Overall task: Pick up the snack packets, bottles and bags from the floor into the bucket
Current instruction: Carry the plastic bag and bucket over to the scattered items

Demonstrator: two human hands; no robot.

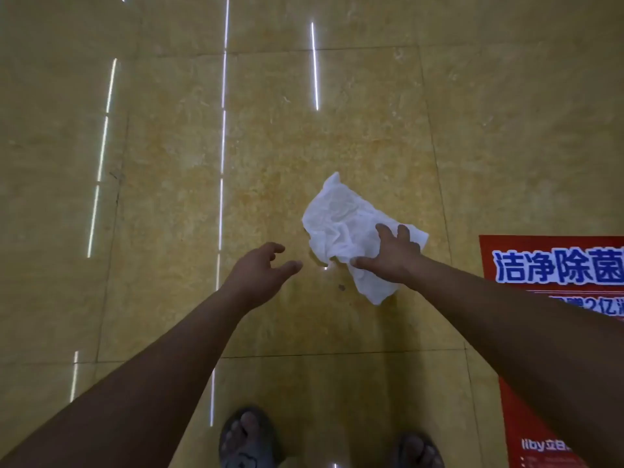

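A crumpled white plastic bag (341, 221) lies on the glossy yellow tiled floor, right of the middle. My right hand (393, 256) is stretched out over the bag's near end. Its fingers and thumb are spread and cover part of the bag, but I cannot tell if they press on it. My left hand (261, 270) hovers a little to the bag's left with its fingers loosely curled, and it holds nothing. No bucket shows plainly in this view.
A red object with white and blue Chinese lettering (557, 265) fills the right edge and is cut off by the frame. My two feet in dark sandals (246, 437) stand at the bottom. A small dark speck (341, 287) lies near the bag.
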